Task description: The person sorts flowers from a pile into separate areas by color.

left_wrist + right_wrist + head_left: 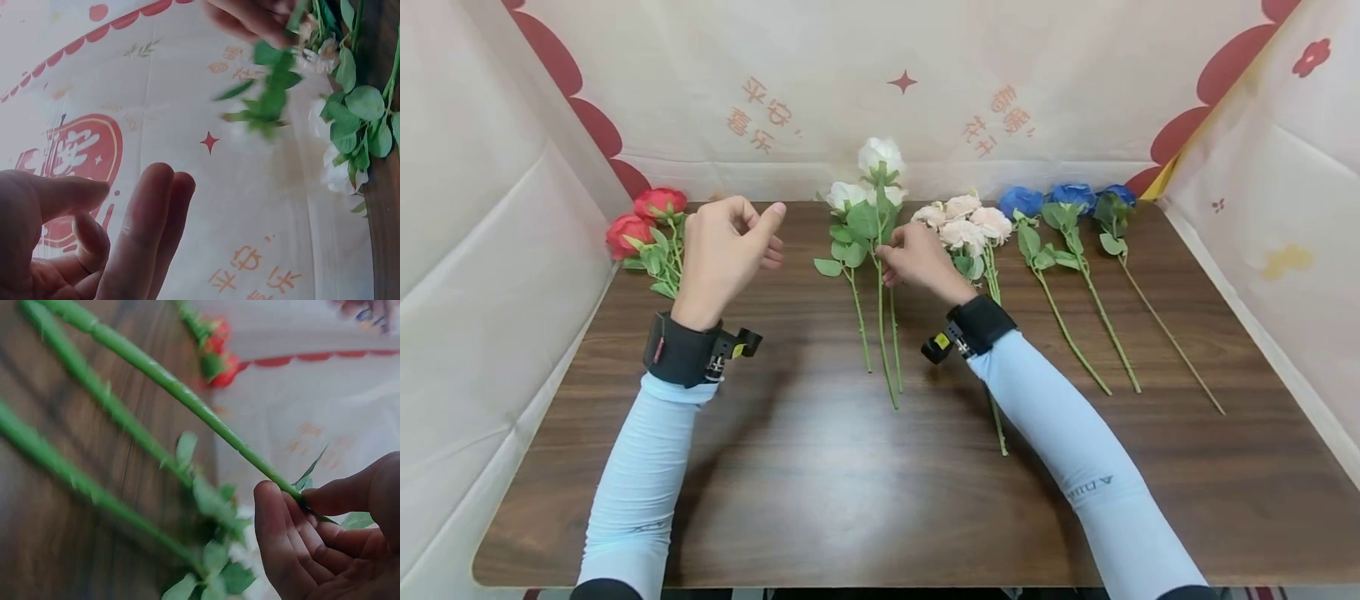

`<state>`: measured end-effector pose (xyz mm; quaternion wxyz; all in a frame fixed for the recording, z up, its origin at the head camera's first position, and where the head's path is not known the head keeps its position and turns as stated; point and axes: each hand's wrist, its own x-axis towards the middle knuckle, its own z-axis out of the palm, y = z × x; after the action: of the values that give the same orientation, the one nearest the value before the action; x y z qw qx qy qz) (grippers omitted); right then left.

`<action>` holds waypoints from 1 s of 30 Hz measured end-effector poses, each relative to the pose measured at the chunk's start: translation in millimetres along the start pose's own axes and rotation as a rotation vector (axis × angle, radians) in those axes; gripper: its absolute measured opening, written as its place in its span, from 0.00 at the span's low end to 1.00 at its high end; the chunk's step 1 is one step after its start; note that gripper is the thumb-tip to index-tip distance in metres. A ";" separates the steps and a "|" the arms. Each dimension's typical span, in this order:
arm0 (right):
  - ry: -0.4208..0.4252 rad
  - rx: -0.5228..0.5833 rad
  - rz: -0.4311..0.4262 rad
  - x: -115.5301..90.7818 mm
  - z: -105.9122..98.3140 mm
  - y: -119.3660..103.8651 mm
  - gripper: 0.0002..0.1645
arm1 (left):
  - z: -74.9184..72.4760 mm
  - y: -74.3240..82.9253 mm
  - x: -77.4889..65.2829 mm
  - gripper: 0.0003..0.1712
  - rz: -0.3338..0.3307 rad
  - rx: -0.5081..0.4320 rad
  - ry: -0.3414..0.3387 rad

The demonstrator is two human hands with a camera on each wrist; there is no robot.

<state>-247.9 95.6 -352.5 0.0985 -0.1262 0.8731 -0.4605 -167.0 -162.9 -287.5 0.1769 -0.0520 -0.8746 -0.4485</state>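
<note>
My right hand [917,260] pinches the green stem of a white rose [882,157] between thumb and fingers, just under its leaves. The stem [187,397] runs out of the pinch in the right wrist view, and the raised bloom looks blurred in the left wrist view. Two more white roses [847,196] lie on the table beneath and beside it, partly hidden by leaves. Above the table, near the red roses [631,236], my left hand [730,250] is held up with fingers loosely bent; nothing sits between its thumb and fingers [140,237].
Pale pink roses [962,237] lie right of the white ones, partly behind my right wrist. Farther right are three blue roses [1072,197] with long stems toward me. The brown wooden table [835,500] is bordered by pale printed cloth walls [902,117].
</note>
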 end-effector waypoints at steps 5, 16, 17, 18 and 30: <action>-0.012 -0.094 0.058 23.7 0.0 16.9 0.21 | 8.0 3.1 -0.5 0.30 -0.001 -0.012 -0.042; 0.002 -0.138 0.068 42.7 10.7 27.2 0.24 | 17.1 7.2 1.4 0.25 -0.001 0.020 -0.074; 0.000 -0.155 0.071 43.6 12.2 28.6 0.25 | 16.9 7.0 1.2 0.25 -0.001 0.018 -0.075; -0.003 -0.171 0.072 44.4 13.6 30.0 0.25 | 16.4 6.4 1.0 0.25 -0.002 0.017 -0.075; -0.005 -0.163 0.051 44.6 20.2 25.1 0.24 | 3.9 -9.2 4.2 0.23 -0.055 0.068 -0.012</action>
<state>-287.6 79.6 -387.0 0.1018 -0.1125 0.9104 -0.3850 -174.2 -165.6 -295.1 0.1609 -0.0247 -0.8915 -0.4228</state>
